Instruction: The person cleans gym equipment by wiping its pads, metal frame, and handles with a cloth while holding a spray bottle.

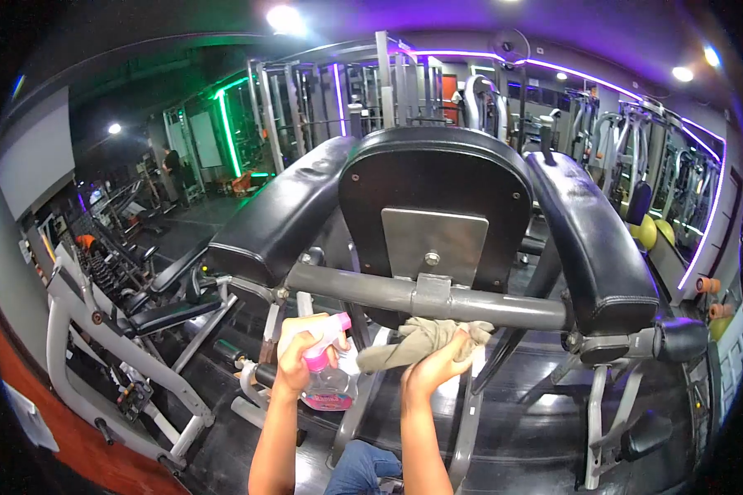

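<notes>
Just above the fingers of R hand (436,367), bunched round the cloth (417,338), runs the bar (504,306), w/ bottle (328,388) inside curled fingers of L hand (295,353), prob. mid-wipe, so next stroke calls for cloth pressed to bar.

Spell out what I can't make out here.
Head view:
Front of the padded backrest: faces away.
Trigger of the spray bottle: obscured by the left hand.
Grip of the right hand: partly hidden by the cloth.
Jeans: cut off by bottom edge.
Distant person: activity too small.
</notes>
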A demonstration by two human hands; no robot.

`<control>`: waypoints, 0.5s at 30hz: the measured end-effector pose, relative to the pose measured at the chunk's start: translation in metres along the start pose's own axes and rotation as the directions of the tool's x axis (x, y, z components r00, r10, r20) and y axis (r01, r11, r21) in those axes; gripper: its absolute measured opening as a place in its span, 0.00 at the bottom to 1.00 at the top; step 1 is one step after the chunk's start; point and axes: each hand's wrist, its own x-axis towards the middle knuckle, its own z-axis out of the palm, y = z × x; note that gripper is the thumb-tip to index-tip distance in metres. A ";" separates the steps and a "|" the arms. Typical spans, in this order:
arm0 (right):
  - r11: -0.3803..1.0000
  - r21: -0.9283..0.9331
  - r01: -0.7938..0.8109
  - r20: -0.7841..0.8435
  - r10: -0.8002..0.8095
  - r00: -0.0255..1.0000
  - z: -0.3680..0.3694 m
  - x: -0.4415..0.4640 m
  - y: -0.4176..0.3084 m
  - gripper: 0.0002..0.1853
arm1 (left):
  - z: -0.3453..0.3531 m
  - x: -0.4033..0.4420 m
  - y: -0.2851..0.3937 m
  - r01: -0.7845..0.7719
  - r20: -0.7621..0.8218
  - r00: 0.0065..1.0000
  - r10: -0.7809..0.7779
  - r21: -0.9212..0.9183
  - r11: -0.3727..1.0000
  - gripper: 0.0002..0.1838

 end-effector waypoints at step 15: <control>0.968 -0.162 -0.193 0.279 0.233 0.932 -0.029 0.041 0.012 0.11 | 0.009 0.000 -0.016 -0.044 0.032 0.998 0.048 -0.107 0.993 0.25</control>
